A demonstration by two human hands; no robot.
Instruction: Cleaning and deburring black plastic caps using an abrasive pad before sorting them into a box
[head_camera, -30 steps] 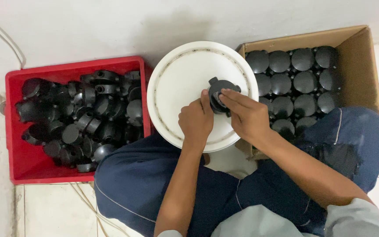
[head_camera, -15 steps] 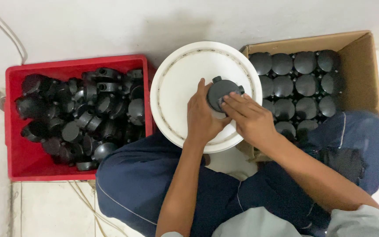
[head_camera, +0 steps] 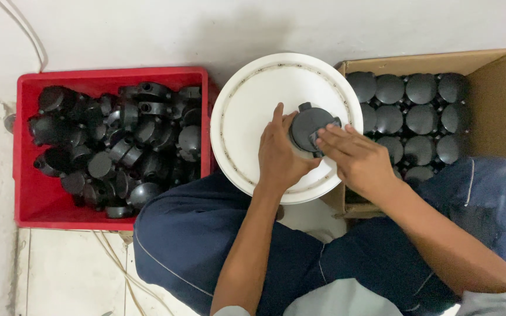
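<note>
Mid-frame, the left hand (head_camera: 280, 155) and right hand (head_camera: 355, 161) both grip a round black plastic box (head_camera: 310, 127) on a white round lid (head_camera: 247, 117).

Black round box (head_camera: 311, 126), white lid (head_camera: 253, 111), red crate (head_camera: 36, 199).

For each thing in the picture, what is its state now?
Left hand: grips the round black part.
Right hand: fingers on the part.
Round black part: held over the white lid.
Red crate: holds loose black parts.
Cardboard box: open, parts in rows.
</note>
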